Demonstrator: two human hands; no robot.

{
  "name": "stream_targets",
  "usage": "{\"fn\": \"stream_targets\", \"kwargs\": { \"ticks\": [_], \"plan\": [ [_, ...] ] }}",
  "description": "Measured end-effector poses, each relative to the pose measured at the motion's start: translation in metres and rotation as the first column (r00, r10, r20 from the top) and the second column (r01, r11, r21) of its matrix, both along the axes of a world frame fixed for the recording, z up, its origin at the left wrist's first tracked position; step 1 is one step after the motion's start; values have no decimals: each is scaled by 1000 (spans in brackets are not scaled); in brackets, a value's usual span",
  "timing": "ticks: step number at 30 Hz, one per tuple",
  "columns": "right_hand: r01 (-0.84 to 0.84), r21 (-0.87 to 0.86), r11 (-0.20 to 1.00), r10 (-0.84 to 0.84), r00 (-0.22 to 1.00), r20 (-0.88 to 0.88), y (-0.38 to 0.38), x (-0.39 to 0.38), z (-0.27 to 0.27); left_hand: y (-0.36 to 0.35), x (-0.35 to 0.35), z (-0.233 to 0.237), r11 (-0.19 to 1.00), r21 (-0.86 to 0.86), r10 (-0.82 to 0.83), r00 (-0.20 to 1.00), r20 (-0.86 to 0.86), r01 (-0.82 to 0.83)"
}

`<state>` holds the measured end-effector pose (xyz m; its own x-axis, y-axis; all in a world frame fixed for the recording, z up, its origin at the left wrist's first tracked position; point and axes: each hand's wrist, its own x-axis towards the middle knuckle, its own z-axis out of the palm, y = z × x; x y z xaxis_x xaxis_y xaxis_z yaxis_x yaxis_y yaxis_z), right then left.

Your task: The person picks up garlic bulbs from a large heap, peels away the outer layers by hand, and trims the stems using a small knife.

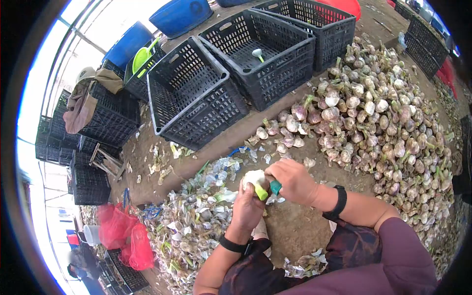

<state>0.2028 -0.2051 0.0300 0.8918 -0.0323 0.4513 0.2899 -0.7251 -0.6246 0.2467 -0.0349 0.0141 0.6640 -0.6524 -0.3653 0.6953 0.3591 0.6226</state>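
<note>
My left hand (247,209) is closed around a whitish garlic bulb (253,178), whose light green cut stem (261,192) points down toward me. Right beside it, my right hand (296,183) is wrapped around a small tool with a teal end (276,187); the rest of the tool is hidden by my fingers and the bulb. To the right lies a large heap of unpeeled garlic bulbs (378,113). Under and left of my hands spreads a pile of papery garlic skins (191,231).
Black plastic crates (196,105) stand in a row ahead; the middle crate (275,69) holds one garlic bulb (257,54). Blue tubs (179,17) are behind. At left are stacked crates (91,179), red mesh bags (137,243) and a person (86,268).
</note>
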Motion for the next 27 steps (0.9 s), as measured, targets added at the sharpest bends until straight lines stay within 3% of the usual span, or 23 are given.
{"fn": "stream_targets", "kwargs": {
  "ticks": [4,8,11,20,27],
  "plan": [
    [13,91,996,-6,997,-75,-11,4,0,2,3,-1,996,10,-93,996,2,93],
    [1,215,977,18,996,-90,-5,2,3,-1,6,-2,999,-32,16,997,-74,-19],
    [15,126,992,-13,1000,-14,-2,5,-3,-5,4,-6,999,49,13,995,101,-18],
    [-20,32,999,21,999,-28,4,-1,-1,-5,-7,-9,986,51,156,984,91,-161],
    [77,52,996,-81,995,60,-4,-7,-9,-5,-16,-4,994,35,99,991,92,-102]
  ]
}}
